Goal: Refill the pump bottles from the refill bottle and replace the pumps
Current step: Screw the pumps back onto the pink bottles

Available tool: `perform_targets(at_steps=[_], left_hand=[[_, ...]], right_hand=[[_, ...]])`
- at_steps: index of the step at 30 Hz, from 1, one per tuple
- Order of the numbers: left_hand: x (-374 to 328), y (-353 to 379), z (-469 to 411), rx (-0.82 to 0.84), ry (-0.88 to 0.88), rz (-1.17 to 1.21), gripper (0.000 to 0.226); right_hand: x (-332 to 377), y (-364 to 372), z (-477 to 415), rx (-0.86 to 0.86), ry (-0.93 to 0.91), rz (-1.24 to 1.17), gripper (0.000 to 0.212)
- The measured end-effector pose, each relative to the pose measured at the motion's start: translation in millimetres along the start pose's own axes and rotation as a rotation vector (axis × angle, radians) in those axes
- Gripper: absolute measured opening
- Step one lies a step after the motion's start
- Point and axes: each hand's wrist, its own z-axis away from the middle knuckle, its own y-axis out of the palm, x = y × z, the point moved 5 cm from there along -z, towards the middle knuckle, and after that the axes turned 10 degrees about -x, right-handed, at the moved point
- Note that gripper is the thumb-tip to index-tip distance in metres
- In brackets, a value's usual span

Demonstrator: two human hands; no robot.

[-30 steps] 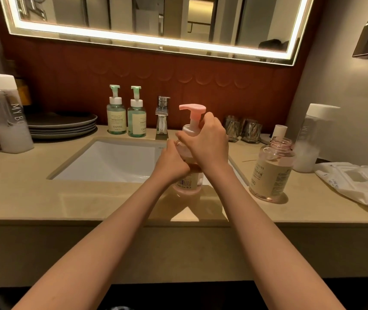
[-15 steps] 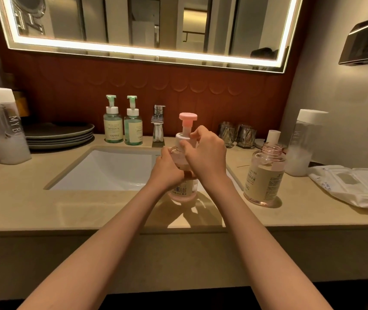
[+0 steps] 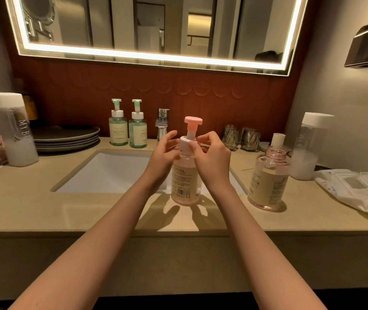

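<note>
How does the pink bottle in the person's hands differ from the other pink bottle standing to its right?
The clear pink pump bottle wears a pink-topped pump, its white collar pinched by the right hand; the clear pink open-necked bottle has bare threads and stands untouched. Both stand upright with cream labels.
</note>
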Motion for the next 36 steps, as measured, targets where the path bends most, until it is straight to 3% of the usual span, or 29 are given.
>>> perform_targets(at_steps=[3,6,12,20,25,31,36], left_hand=[[1,3,-1,-0.028,0.034,-0.067,0.040],[6,5,-2,-0.069,0.066,-0.133,0.041],[7,10,-5,-0.031,0.060,-0.152,0.047],[6,18,-3,-0.010,0.074,-0.157,0.035],[9,19,-3,-0.040,0.041,-0.144,0.039],[12,18,-5,-0.046,0.009,-0.157,0.044],[10,17,-2,-0.086,0.059,-0.148,0.037]], right_hand=[[-3,-3,-6,0.006,0.024,0.023,0.039],[-7,-3,-8,0.005,0.054,0.025,0.050],[-5,0,-6,0.005,0.061,0.017,0.040],[-11,-3,0,0.008,0.017,-0.094,0.034],[-11,-7,7,-0.081,-0.051,-0.125,0.032],[-10,-6,5,-0.131,0.009,-0.146,0.020],[-12,-3,1,-0.024,0.053,-0.138,0.045]])
